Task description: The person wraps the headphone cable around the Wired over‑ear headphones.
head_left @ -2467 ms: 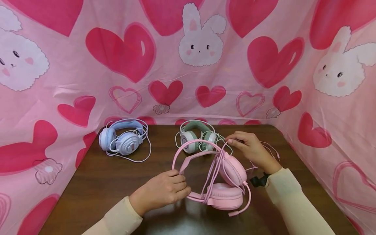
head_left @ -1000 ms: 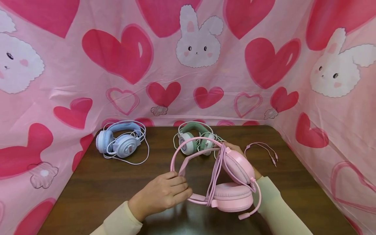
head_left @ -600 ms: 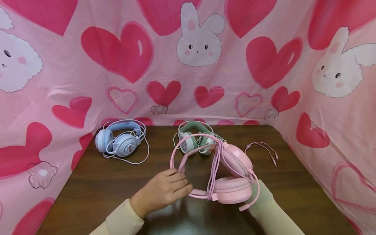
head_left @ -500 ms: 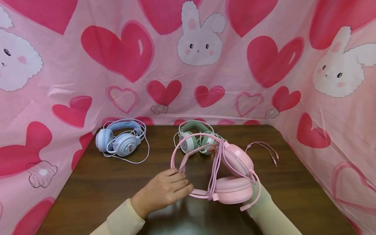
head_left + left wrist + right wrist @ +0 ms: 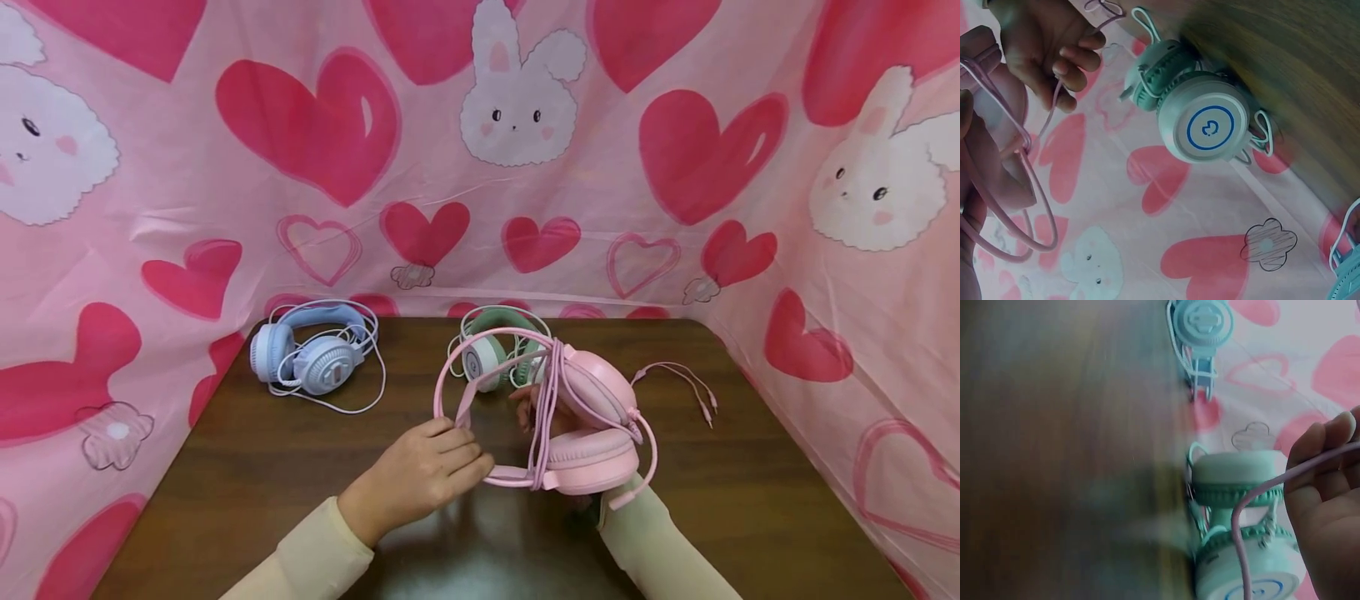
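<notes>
A pink headset [image 5: 591, 468] with a boom microphone [image 5: 624, 500] is held up over the table, its pink cable [image 5: 542, 425] wound around the headband and ear cups. My left hand [image 5: 416, 477] grips the headband on its left side. Behind the ear cups is my right hand [image 5: 527, 403], mostly hidden by them in the head view. The left wrist view shows that right hand [image 5: 1054, 59] with fingers curled round a strand of the cable [image 5: 1054, 103]. In the right wrist view the cable [image 5: 1241, 550] crosses the fingers of the right hand [image 5: 1329, 506].
On the wooden table [image 5: 300, 483], a light blue headset [image 5: 322, 365] lies at the back left. A green and white headset [image 5: 483, 358] stands at the back middle, partly behind the pink one. Cable plugs [image 5: 711, 408] lie at the right. A patterned pink cloth [image 5: 435, 167] surrounds the table.
My right hand has gone from the upper right round behind the ear cups, then further left, drawing the cable with it. The left hand keeps its grip; the headset has risen slightly.
</notes>
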{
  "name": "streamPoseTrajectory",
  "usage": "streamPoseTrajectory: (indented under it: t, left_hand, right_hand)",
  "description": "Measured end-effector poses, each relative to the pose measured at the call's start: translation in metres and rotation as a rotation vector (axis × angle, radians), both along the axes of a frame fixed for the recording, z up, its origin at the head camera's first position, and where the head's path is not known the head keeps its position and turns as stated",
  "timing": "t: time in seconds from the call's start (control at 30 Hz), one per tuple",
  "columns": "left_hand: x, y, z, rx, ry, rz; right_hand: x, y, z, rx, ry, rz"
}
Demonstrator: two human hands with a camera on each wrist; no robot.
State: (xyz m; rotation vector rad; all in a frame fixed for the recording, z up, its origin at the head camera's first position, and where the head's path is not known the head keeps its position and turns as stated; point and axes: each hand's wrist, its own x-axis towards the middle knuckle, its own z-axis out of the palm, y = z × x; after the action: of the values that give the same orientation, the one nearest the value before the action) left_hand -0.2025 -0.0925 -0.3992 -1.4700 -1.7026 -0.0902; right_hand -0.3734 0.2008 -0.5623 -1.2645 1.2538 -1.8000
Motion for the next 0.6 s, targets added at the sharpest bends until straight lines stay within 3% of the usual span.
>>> streamPoseTrajectory:
  t: [0.07, 0.1, 0.13, 0.17, 0.23, 0.3, 0.33, 0.4, 0.5, 0.6]
  left_hand:
    - [-0.001, 0.000, 0.000, 0.006, 0.001, 0.006]
    - [-0.002, 0.000, -0.001, 0.009, 0.003, 0.009]
    - [-0.002, 0.000, -0.001, 0.011, 0.005, 0.011]
    - [-0.002, 0.000, -0.001, 0.013, 0.006, 0.013]
    - [-0.003, 0.000, -0.001, 0.016, 0.006, 0.015]
    - [-0.003, 0.000, 0.000, 0.018, -0.001, 0.022]
    - [-0.003, 0.000, 0.000, 0.019, -0.009, 0.027]
    - [-0.004, 0.000, 0.001, 0.023, -0.023, 0.039]
    - [-0.006, 0.000, 0.001, 0.030, -0.042, 0.053]
    - [-0.008, 0.001, 0.001, 0.031, -0.050, 0.061]
  right_hand:
    - [0.017, -0.010, 0.025, -0.033, 0.024, 0.043]
    - [0.024, -0.015, 0.033, -0.047, 0.039, 0.023]
    - [0.037, -0.023, 0.052, -0.053, 0.049, 0.028]
    - [0.062, -0.034, 0.086, -0.061, 0.048, 0.003]
    - [0.053, -0.037, 0.066, -0.085, 0.022, 0.018]
    - [0.055, -0.042, 0.062, -0.092, -0.021, -0.011]
    - [0.056, -0.044, 0.060, -0.097, -0.073, 0.017]
    - [0.060, -0.048, 0.058, -0.161, -0.087, 0.057]
    - [0.091, -0.053, 0.076, -0.176, -0.105, -0.098]
    - [0.127, -0.055, 0.100, -0.044, -0.113, -0.418]
